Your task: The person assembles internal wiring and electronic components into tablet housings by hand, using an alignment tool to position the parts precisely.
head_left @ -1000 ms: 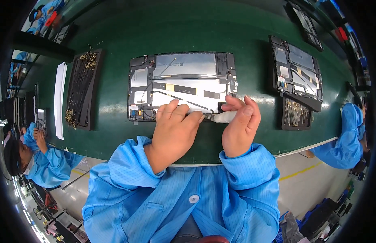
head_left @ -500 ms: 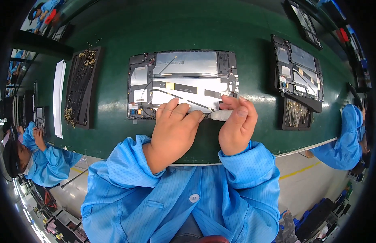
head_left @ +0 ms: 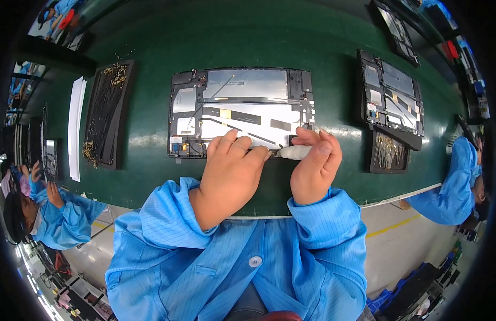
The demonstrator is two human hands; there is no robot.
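Note:
An opened tablet-like device [head_left: 248, 112] lies flat on the green table in front of me, with silver panels, black strips and a thin black cable across it. My left hand [head_left: 229, 168] rests on its near edge, fingers bent and spread over the frame, the index fingertip pressing at the rim. My right hand [head_left: 316, 166] is beside it with curled fingers. A white, tapered piece [head_left: 294, 152] runs from the right hand to the same spot on the rim; whether it is a covered finger or something held, I cannot tell. The contact spot is partly hidden.
A black tray of thin cables with gold ends [head_left: 106, 115] and white sheets [head_left: 76, 128] lie at the left. At the right, a similar device [head_left: 392, 96] sits partly over a cable tray [head_left: 388, 152]; another device [head_left: 396, 32] is farther back. Co-workers in blue sit at both sides.
My right hand has shifted very slightly to the right, and the left hand stays on the device's edge. A co-worker at the left has moved their hands apart.

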